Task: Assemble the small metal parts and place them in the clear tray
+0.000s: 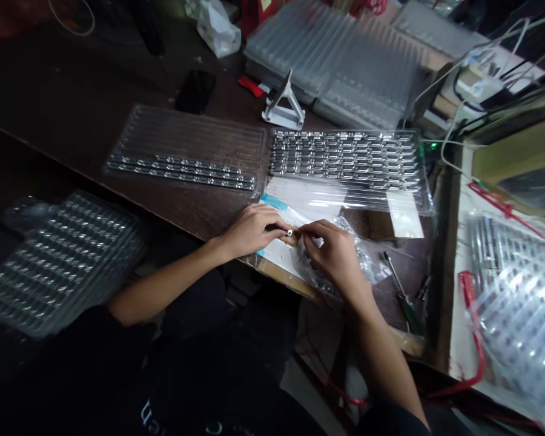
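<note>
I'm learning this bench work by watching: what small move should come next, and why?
Probably ease the right hand in against the small shiny part: the left hand pinches that part at its fingertips, and the right hand is close beside it, though whether it already touches is too small to tell.

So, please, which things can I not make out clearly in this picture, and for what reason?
All in the head view:
Small bright part at the left hand: too small and blurred to identify.
Whether the right hand grips anything: its fingers hide this.
Shirt lettering: cut off by the bottom edge.
Plastic trays at far right: cut off by the right edge.
</note>
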Demonstrator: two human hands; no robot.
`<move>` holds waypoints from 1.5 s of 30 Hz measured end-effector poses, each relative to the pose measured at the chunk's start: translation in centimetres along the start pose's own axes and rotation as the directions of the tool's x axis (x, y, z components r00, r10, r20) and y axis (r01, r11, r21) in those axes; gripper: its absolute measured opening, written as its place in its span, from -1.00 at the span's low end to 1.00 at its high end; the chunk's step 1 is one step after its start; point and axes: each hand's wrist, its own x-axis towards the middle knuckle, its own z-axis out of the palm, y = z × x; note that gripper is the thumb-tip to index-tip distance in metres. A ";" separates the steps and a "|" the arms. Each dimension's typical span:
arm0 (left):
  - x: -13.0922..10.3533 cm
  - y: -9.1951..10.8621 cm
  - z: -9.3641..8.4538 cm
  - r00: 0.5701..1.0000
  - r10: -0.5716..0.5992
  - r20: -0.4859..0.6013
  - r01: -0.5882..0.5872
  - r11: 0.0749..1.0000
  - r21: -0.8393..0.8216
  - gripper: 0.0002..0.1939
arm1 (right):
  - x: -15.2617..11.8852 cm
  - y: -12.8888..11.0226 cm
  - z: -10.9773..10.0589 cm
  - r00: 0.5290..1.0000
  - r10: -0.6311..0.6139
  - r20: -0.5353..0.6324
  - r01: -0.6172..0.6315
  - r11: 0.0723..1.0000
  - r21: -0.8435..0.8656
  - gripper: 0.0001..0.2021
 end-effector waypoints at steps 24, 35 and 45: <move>-0.7 1.2 -0.1 0.968 -0.099 -0.229 0.113 0.992 0.047 -0.93 | -0.8 0.5 -3.3 0.992 0.112 0.065 -0.094 0.968 -0.234 -0.80; 0.4 2.4 2.0 0.992 -0.073 -0.107 0.076 0.997 0.032 -0.90 | -0.5 0.9 -2.9 0.959 0.168 0.228 -0.085 0.940 -0.332 -0.85; 0.6 2.2 2.2 0.991 -0.127 -0.046 0.131 0.987 0.096 -0.92 | -0.9 1.0 -3.3 0.999 0.045 0.018 -0.047 0.996 0.075 -0.80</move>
